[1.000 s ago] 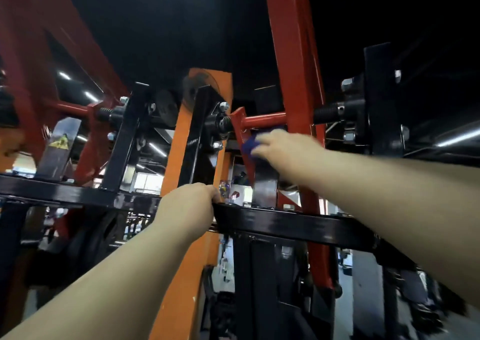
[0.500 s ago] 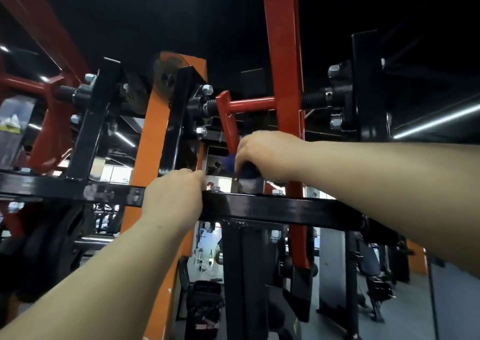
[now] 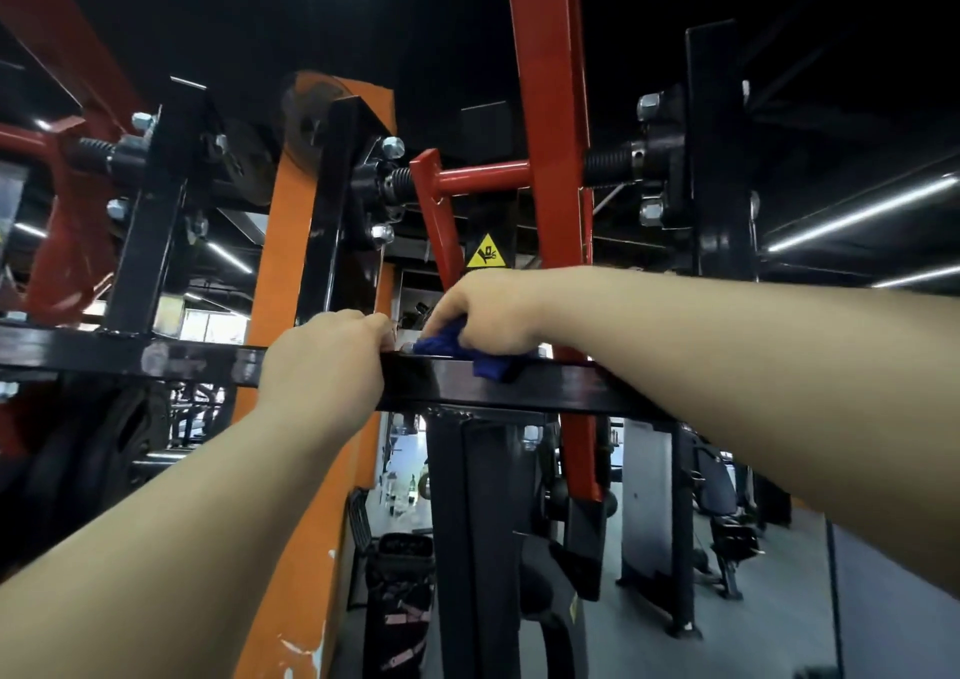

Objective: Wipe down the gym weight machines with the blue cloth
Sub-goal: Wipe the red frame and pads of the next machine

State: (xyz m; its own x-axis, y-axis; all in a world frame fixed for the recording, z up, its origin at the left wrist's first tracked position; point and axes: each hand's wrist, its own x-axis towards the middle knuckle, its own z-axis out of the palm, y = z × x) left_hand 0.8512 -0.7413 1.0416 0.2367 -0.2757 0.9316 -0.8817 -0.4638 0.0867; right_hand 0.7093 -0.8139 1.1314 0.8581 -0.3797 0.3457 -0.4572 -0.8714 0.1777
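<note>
The right hand [image 3: 493,315] has dropped from the red bracket [image 3: 441,221] onto the black crossbar [image 3: 545,387], fingers curled round the blue cloth [image 3: 457,348], bunched lengthwise along the bar. Just left, the left hand [image 3: 332,356] still grips the crossbar.

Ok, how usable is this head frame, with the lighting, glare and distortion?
Head view: dim gym, black ceiling; glare streaks on the black crossbar; wide-angle stretch enlarges both forearms at the edges; right hand, blue cloth and left hand stay clear.
</note>
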